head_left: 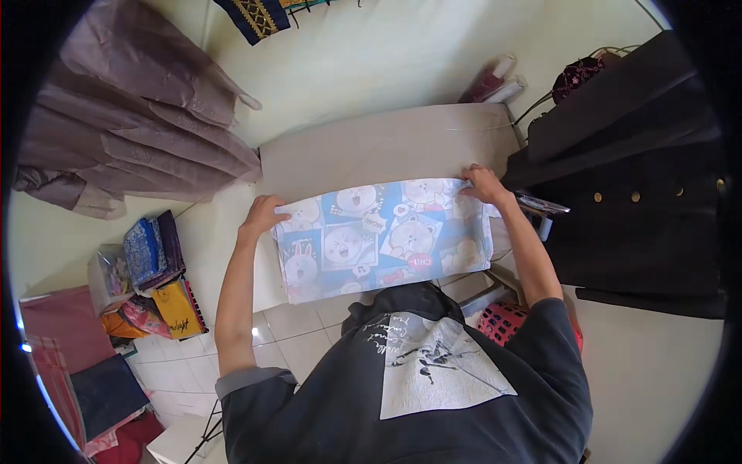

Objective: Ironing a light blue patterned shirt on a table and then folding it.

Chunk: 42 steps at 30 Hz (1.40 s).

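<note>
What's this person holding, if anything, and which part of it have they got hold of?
A light-blue cartoon-print cloth: the left hand grips its far left corner, the right hand its far right corner.

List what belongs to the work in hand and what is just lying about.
In use: cartoon-print cloth, left hand and right hand at its far corners, beige tabletop.

Just about: pink perforated basket, blue patterned cloth, yellow cloth, black garment with gold-coloured buttons.
</note>
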Each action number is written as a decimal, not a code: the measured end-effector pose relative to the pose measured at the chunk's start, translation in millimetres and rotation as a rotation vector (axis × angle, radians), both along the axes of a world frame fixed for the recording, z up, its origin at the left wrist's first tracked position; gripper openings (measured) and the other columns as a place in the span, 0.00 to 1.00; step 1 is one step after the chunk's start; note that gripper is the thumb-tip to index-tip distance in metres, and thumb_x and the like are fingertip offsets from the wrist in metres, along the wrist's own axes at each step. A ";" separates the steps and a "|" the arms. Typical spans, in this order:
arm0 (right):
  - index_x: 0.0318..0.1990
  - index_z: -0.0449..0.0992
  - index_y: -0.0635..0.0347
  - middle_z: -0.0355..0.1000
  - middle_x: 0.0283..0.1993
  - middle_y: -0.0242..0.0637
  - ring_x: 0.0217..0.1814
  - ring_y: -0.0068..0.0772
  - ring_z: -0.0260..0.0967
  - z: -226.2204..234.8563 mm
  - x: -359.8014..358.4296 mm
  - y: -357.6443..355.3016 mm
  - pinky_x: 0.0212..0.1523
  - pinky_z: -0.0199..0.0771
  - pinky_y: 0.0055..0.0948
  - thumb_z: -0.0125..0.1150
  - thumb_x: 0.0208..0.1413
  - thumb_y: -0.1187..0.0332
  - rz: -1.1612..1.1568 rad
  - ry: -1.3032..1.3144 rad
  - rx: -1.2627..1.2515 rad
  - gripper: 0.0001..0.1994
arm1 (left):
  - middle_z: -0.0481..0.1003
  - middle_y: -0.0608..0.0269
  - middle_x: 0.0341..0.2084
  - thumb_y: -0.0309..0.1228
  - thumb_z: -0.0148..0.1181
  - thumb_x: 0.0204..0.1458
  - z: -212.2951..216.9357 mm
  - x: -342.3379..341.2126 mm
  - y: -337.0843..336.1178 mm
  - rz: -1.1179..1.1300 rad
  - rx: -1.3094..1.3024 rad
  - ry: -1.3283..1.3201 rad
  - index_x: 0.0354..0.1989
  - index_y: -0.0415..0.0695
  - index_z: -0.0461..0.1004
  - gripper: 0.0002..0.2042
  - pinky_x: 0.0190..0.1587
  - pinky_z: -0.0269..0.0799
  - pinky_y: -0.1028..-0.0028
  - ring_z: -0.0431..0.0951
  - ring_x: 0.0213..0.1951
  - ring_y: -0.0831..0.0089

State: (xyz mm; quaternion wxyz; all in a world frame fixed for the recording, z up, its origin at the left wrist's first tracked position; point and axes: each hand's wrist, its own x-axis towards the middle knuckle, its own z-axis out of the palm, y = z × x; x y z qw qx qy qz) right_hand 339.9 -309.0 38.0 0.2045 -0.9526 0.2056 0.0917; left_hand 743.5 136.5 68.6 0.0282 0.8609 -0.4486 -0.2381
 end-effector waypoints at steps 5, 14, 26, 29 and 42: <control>0.42 0.75 0.63 0.76 0.38 0.50 0.42 0.52 0.74 34.2 3.9 -17.1 0.42 0.72 0.41 0.70 0.49 0.65 -0.009 -0.087 0.221 0.16 | 0.80 0.47 0.45 0.33 0.73 0.44 25.6 15.0 2.2 0.056 -0.146 0.216 0.46 0.37 0.80 0.21 0.50 0.73 0.63 0.78 0.48 0.50; 0.44 0.76 0.61 0.77 0.38 0.51 0.42 0.53 0.74 70.9 58.0 -85.2 0.44 0.71 0.42 0.70 0.51 0.65 0.011 -0.189 0.206 0.15 | 0.81 0.50 0.43 0.35 0.69 0.51 44.1 89.4 -37.1 0.064 -0.272 0.166 0.49 0.37 0.78 0.20 0.50 0.72 0.67 0.80 0.46 0.60; 0.49 0.74 0.57 0.68 0.55 0.52 0.60 0.59 0.64 38.6 76.7 -33.6 0.59 0.67 0.46 0.68 0.49 0.72 -0.437 -0.388 -0.117 0.18 | 0.73 0.52 0.56 0.24 0.65 0.47 -25.6 57.3 -63.1 0.195 -0.364 -0.258 0.51 0.44 0.77 0.20 0.64 0.61 0.53 0.69 0.61 0.52; 0.54 0.70 0.56 0.68 0.49 0.52 0.54 0.57 0.67 39.1 23.1 25.7 0.57 0.68 0.45 0.69 0.49 0.70 -0.305 -0.414 -0.033 0.24 | 0.71 0.50 0.56 0.26 0.65 0.48 -22.9 -9.8 -27.1 0.004 -0.573 -0.186 0.54 0.43 0.73 0.22 0.63 0.62 0.55 0.66 0.61 0.49; 0.54 0.71 0.53 0.70 0.47 0.51 0.48 0.51 0.71 14.7 -55.0 119.5 0.50 0.70 0.43 0.73 0.48 0.67 -0.881 -0.251 0.065 0.25 | 0.71 0.58 0.47 0.31 0.69 0.49 -20.8 -165.0 59.4 0.247 -0.485 -0.122 0.48 0.46 0.77 0.17 0.57 0.64 0.57 0.70 0.53 0.56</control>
